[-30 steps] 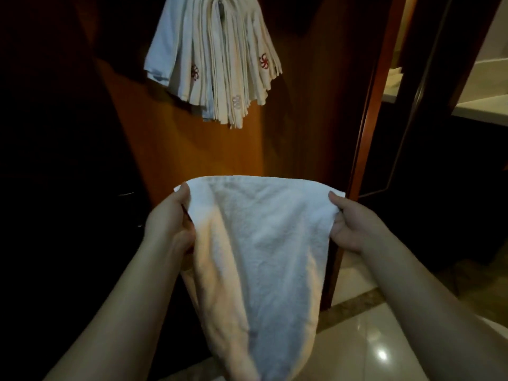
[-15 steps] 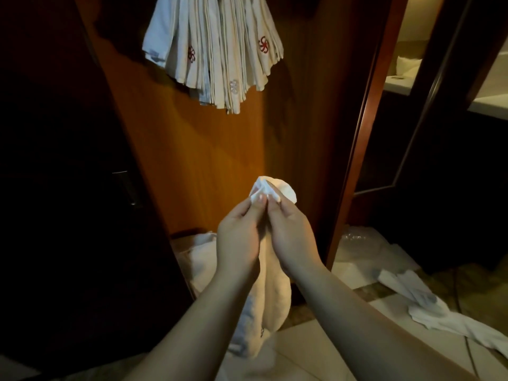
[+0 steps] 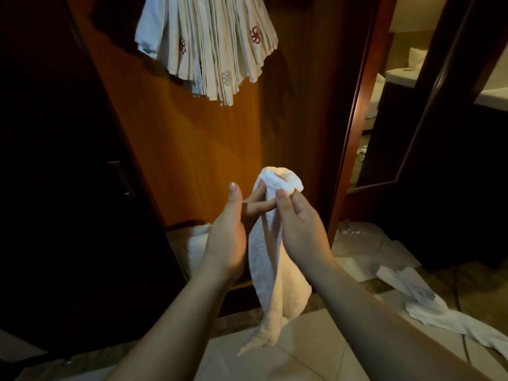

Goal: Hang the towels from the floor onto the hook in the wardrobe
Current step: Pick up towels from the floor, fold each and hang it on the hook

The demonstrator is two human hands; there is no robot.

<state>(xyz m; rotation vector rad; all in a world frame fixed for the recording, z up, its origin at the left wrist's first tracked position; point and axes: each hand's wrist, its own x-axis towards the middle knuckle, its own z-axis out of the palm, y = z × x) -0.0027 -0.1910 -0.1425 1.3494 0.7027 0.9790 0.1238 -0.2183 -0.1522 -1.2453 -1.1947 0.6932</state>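
The right hand (image 3: 298, 229) pinches the top corners of a white towel (image 3: 270, 276) between thumb and fingers, in front of the orange-brown wardrobe panel (image 3: 192, 149). The gathered corners bunch up above the fingertips, and the rest of the towel hangs down in a narrow folded drop, its tip ending above the pale floor tiles (image 3: 316, 350). The left hand (image 3: 231, 232) is just beside it, to the left of the towel: its thumb stands up straight and free, while its fingers reach across and touch the towel's upper part next to the right hand's thumb; whether they actually grip the cloth cannot be told, since the towel and the other hand hide the fingertips.

High on the wardrobe panel, above the held towel, a thick fan of hung towels (image 3: 209, 45) droops down, several showing a small red emblem. The hook itself is out of sight above the top edge. At the foot of the panel, behind the left hand, another white towel (image 3: 196, 248) lies low in the wardrobe. To the right of the panel, past the reddish wardrobe frame (image 3: 354, 125), more loose towels (image 3: 428, 303) lie crumpled on the floor
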